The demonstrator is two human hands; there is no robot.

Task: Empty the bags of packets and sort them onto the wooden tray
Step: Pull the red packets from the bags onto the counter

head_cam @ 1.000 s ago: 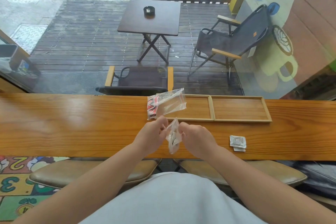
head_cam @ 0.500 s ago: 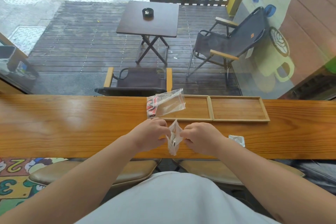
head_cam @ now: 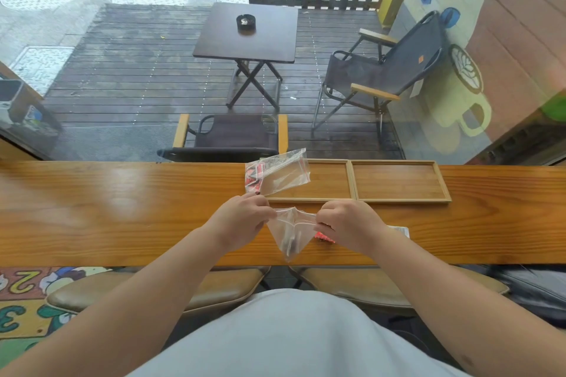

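Note:
A small clear zip bag (head_cam: 289,234) hangs between my hands over the counter's front edge, its mouth pulled wide. My left hand (head_cam: 242,222) pinches its left lip and my right hand (head_cam: 347,225) pinches its right lip. Something dark lies in the bag's bottom corner. A second clear bag (head_cam: 277,173) with red-and-black packets leans on the left end of the two-compartment wooden tray (head_cam: 398,199). Both tray compartments hold no packets. A red packet (head_cam: 324,237) and a white packet (head_cam: 399,230) peek out from behind my right hand.
The long wooden counter (head_cam: 107,211) runs left to right against a window. Two padded stools (head_cam: 220,288) stand below its front edge. Outside are a dark table and folding chairs.
My hands have moved apart and pulled the small bag's mouth open. A red packet now shows on the counter by my right hand.

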